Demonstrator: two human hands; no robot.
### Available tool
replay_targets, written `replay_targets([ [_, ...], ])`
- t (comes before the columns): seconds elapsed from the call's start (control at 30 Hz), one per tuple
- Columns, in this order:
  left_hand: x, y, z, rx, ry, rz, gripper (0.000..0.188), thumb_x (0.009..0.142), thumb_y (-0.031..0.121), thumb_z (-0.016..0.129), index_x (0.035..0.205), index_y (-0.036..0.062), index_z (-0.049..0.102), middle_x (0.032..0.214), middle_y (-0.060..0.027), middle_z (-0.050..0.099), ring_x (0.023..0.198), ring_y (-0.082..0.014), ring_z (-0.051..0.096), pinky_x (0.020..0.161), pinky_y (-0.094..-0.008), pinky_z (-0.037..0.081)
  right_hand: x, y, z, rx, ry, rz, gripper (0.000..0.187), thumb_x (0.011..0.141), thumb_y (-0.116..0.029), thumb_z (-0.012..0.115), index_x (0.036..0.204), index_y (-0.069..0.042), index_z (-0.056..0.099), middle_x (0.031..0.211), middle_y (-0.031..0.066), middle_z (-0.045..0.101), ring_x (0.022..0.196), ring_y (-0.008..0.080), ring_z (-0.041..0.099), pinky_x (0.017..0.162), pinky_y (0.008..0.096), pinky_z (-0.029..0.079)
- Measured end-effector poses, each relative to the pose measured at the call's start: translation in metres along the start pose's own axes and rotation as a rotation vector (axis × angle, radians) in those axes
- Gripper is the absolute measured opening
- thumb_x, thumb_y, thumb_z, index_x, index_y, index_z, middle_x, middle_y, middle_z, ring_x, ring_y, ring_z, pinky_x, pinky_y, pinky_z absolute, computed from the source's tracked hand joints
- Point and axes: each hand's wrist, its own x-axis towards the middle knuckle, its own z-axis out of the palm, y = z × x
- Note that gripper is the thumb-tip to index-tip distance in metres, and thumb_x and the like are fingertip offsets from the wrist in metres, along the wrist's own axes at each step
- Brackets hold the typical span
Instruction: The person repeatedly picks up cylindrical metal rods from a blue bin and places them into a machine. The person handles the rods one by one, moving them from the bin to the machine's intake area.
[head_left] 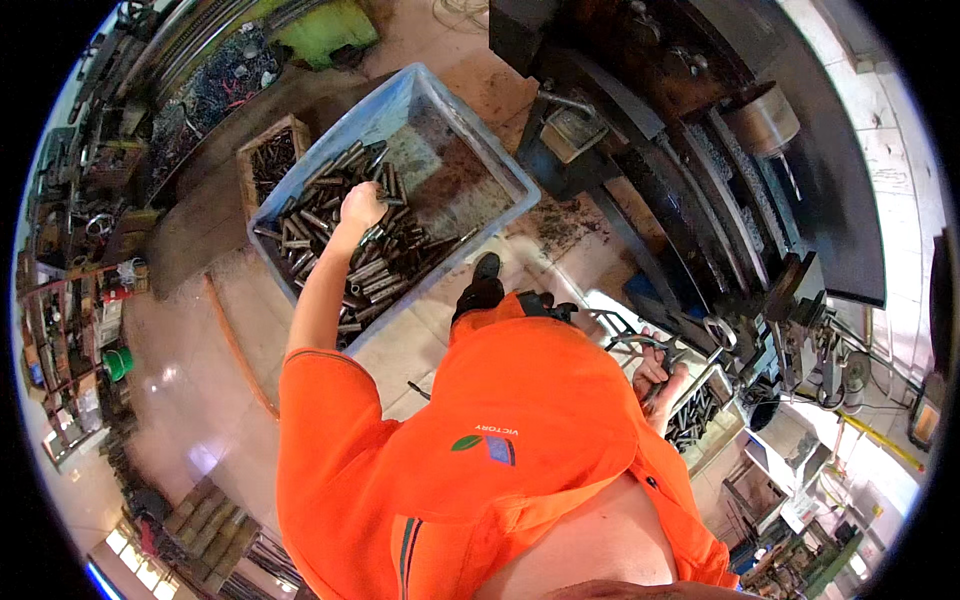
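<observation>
My left hand (362,205) reaches into a big blue plastic bin (425,90). It is closed, knuckles up, over a heap of short metal rods (375,280); a rod end shows beside the fingertips. What the fingers grip is mostly hidden. At my other side, my right hand (655,372) is curled around a dark part, seemingly a machine handle, beside the lathe-like machine (690,190). Dark bars (622,338) lie close to these fingers. Below this hand stands a box of small metal pieces (695,415).
A wooden crate (272,165) of metal pieces sits against the bin's left side. The machine fills the upper right, with a small tray (573,132) near the bin. An orange hose (238,345) lies on the floor at left. Racks (75,350) line the far left.
</observation>
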Motion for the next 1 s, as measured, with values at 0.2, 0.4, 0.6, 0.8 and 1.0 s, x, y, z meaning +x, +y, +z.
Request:
replay_targets([
  [0.2,0.03,0.0,-0.002,0.375,-0.116,0.091,0.018,0.069,0.008,0.058,0.087,0.0087,0.063,0.092,-0.0146,0.06,0.085,-0.0304,0.062,0.068,-0.0403,0.051,-0.002,0.022,0.003,-0.141,0.019,0.0,0.053,0.081,-0.031,0.05,0.115,0.008,0.042,0.125,0.0221,0.044,0.045,0.0035,0.036,0.045,0.016,0.034],
  [0.4,0.04,-0.009,-0.001,0.607,-0.411,0.265,0.019,0.07,0.009,0.062,0.089,0.0077,0.065,0.093,-0.0112,0.063,0.085,-0.0266,0.063,0.068,-0.0372,0.05,-0.005,0.034,0.02,-0.169,0.068,-0.019,0.05,0.088,-0.032,0.032,0.114,0.009,0.043,0.122,0.0246,0.047,0.044,0.0046,0.034,0.043,0.0169,0.033],
  [0.6,0.026,-0.006,-0.01,0.662,-0.385,0.338,0.014,0.071,0.009,0.06,0.084,0.01,0.067,0.085,-0.0075,0.066,0.084,-0.024,0.064,0.067,-0.0358,0.049,-0.003,0.036,0.016,-0.159,0.098,-0.026,0.049,0.084,-0.029,0.038,0.115,0.009,0.041,0.124,0.0239,0.046,0.045,0.0043,0.033,0.042,0.0169,0.032],
  [0.8,0.019,0.006,-0.021,0.765,-0.415,0.434,0.013,0.074,0.009,0.057,0.082,0.0103,0.066,0.085,-0.0064,0.065,0.081,-0.0226,0.063,0.065,-0.0351,0.048,0.004,0.029,0.0,-0.167,0.007,0.015,0.05,0.087,-0.032,0.032,0.11,0.01,0.044,0.12,0.0255,0.046,0.046,0.0043,0.033,0.044,0.0171,0.032],
  [1.0,0.014,-0.006,-0.001,0.741,-0.271,0.47,0.013,0.076,0.01,0.053,0.082,0.0089,0.065,0.085,-0.0073,0.064,0.082,-0.0222,0.063,0.063,-0.0345,0.049,0.004,0.029,0.01,-0.211,0.018,0.056,0.045,0.087,-0.03,0.032,0.107,0.008,0.046,0.116,0.0237,0.048,0.045,0.0036,0.032,0.043,0.0161,0.031],
])
